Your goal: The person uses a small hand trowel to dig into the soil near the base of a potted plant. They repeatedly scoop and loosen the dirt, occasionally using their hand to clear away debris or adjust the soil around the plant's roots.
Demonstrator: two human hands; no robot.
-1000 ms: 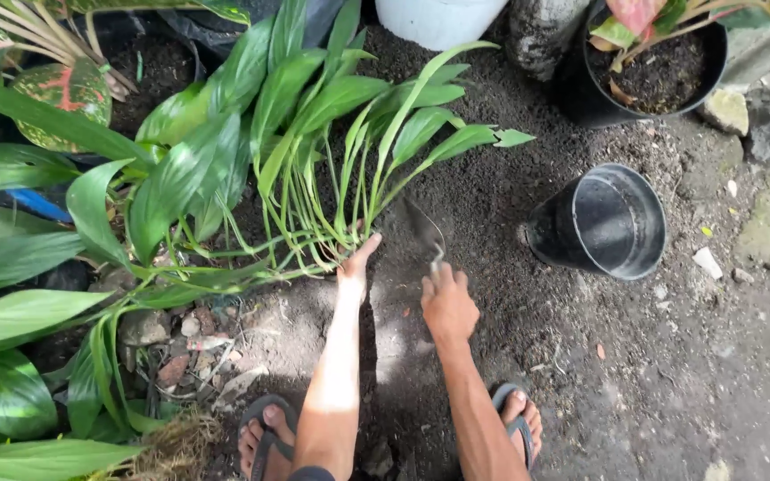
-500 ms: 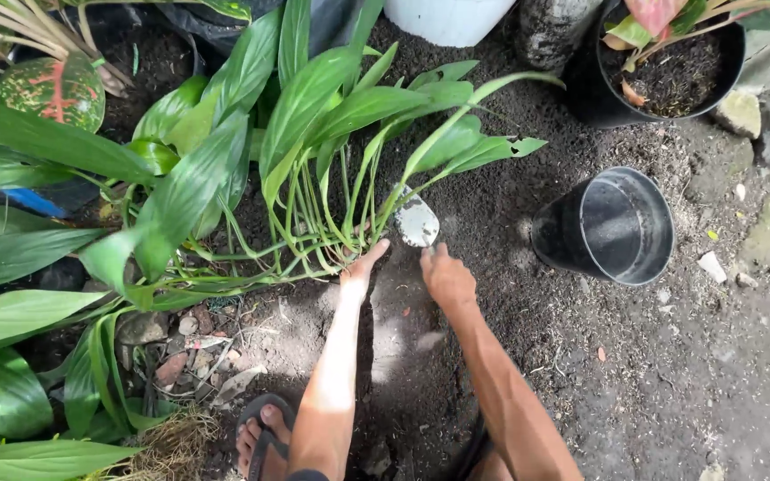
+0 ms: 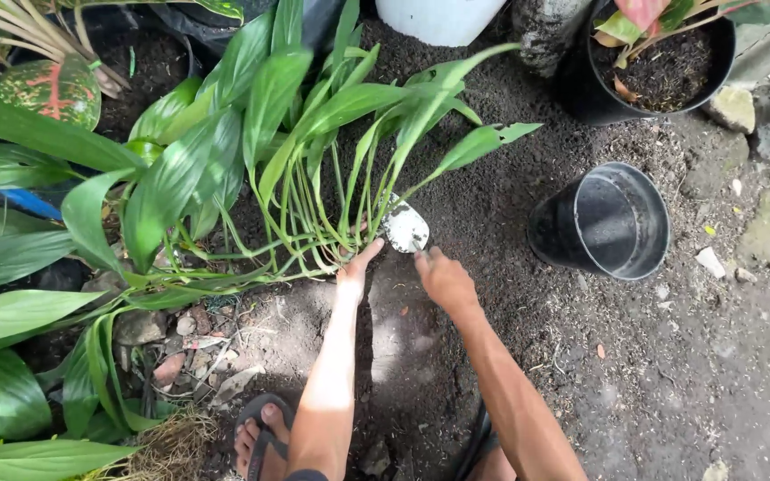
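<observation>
Now the small trowel [image 3: 405, 228] lies blade-up and pale against the stems of the green plant [image 3: 314, 160], where a second ago its blade stood edge-on and dark a little farther from the clump. The right hand [image 3: 445, 281] is closed around the trowel's handle, knuckles up, just beside the plant's base on the side facing the empty black pot [image 3: 608, 223]. The left hand [image 3: 356, 267] presses flat-fingered against the foot of the stems, touching them, its fingers straight rather than curled around anything; it has barely shifted over the same second. The two hands sit near each other but apart, with a strip of dark soil [image 3: 456, 178] between them.

The plant's long leaves have swung: the outer leaf pointing toward the empty black pot is lifted slightly, and the whole clump leans away from the person's sandalled foot [image 3: 260, 432]. Judging by the turned blade and the steadying hand, the digging at the roots has moved in closer to the stems, and the clump looks looser, though it is still seated in the ground. The person's right foot, visible beyond the arm a second ago, is now mostly hidden beneath the forearm.

Beyond the plant, away from the person, stand a filled black pot [image 3: 661, 67] with a red-tinged plant and a white container [image 3: 438, 18].
</observation>
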